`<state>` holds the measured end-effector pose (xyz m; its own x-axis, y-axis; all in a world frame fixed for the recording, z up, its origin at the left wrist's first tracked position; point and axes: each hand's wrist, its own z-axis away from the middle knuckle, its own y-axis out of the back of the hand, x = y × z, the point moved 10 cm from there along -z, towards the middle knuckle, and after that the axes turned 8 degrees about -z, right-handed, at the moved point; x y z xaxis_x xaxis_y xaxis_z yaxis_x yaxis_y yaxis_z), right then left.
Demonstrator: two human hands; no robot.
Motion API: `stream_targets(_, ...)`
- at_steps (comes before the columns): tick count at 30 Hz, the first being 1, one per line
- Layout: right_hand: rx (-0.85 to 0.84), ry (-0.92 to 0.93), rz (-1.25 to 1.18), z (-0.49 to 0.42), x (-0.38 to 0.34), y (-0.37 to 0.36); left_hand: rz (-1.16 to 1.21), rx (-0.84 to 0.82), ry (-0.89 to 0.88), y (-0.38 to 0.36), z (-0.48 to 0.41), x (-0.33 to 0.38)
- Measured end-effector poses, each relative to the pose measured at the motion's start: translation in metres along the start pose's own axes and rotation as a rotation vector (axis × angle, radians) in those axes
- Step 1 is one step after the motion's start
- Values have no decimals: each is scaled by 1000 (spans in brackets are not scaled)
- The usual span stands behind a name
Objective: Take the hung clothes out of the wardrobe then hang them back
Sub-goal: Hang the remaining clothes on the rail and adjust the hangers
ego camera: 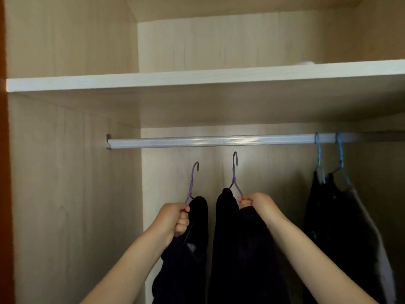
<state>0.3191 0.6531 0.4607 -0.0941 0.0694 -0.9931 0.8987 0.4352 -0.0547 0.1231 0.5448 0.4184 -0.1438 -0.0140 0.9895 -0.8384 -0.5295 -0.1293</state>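
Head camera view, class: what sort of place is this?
Most likely the inside of a wardrobe: a hanging rail under a shelf, with dark clothes on blue hangers.

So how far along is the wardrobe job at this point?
Looks partway. Two blue hangers with dark clothes sit on the rail; whether they were taken out and returned, one frame cannot show. In hand: the left hand and right hand each grip a purple hanger with a dark garment, hooks just below the rail. Left: hooking both on.
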Motion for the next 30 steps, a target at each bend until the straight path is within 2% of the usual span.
stream_targets(5, -9, 152, 577, -25, -53, -2, 76, -14, 2, -24, -41, 22)
stream_targets(9, -42, 187, 774, -32, -81, -3, 156, -41, 0, -47, -60, 48)
stream_targets(13, 13, 229, 845, -38, -107, 5, 234, -79, -29, -62, -69, 72)
stream_targets(17, 19, 289, 819, -35, -132, 11, 281, -128, -41, -73, -64, 95)
stream_targets(21, -33, 261, 852, -25, -131, 13, 235, -105, -101, -75, -57, 108)
stream_targets(26, -22, 337, 835, -17, -131, 16, 250, -102, -111, -78, -52, 109)
stream_targets(30, -59, 277, 803, -12, -134, 10, 251, -59, -123, -76, -54, 108)
